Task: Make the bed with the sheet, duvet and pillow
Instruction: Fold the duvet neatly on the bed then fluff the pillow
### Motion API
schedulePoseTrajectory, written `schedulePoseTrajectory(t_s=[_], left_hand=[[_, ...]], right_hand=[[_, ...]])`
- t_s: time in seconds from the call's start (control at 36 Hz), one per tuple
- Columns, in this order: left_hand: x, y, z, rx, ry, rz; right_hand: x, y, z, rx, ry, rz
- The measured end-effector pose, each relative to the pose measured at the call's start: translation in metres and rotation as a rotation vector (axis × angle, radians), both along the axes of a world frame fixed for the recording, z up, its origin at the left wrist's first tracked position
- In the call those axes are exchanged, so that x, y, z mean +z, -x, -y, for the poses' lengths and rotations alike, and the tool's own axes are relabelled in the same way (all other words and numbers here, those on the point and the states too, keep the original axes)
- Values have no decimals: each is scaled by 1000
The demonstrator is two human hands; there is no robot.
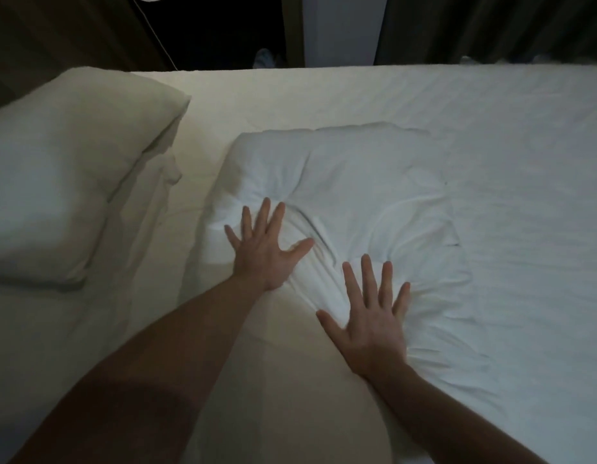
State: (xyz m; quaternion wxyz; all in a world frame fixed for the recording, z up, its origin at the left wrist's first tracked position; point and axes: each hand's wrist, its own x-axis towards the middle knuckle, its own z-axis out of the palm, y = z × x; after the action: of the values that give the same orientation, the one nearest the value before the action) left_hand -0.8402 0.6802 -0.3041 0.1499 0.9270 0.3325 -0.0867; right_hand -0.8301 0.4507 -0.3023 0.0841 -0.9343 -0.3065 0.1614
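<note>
A white duvet (491, 195) covers the right part of the bed, its folded-back top edge bunched and wrinkled in the middle. My left hand (263, 249) lies flat on that fold with fingers spread. Nearer to me, my right hand (370, 316) also presses flat on the wrinkled duvet, fingers apart. A white pillow (66, 182) lies at the left, apart from both hands. The cream sheet (203, 105) shows between pillow and duvet and beneath my forearms.
Beyond the bed's far edge the room is dark, with a thin white cord (156, 38) hanging at the top left, dark curtains (491, 28) at the top right and a pale wall strip (344, 28) between them.
</note>
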Motion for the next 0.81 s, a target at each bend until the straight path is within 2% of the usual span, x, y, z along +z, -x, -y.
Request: schedulePoseTrajectory(t_s=[0.08, 0.19, 0.25, 0.31, 0.42, 0.56, 0.72, 0.81], left_hand=[[-8, 3, -3, -6, 3, 6], [-9, 7, -9, 3, 12, 30], [-8, 7, -12, 4, 21, 40], [-8, 9, -11, 3, 27, 50], [-17, 12, -10, 9, 20, 125], [-23, 9, -3, 12, 0, 136], [-6, 15, -6, 24, 58, 109], [8, 22, -5, 27, 83, 109]], right_hand=[[10, 0, -2, 11, -66, -5], [49, -36, -11, -29, -389, 13], [63, -75, -26, -86, -468, 75], [66, -120, -40, -134, -401, 71], [25, -171, -34, -213, -72, -40], [-10, -156, -5, -393, -177, -68], [3, -147, 15, -414, -169, -98], [13, -130, 44, -517, -126, -185]])
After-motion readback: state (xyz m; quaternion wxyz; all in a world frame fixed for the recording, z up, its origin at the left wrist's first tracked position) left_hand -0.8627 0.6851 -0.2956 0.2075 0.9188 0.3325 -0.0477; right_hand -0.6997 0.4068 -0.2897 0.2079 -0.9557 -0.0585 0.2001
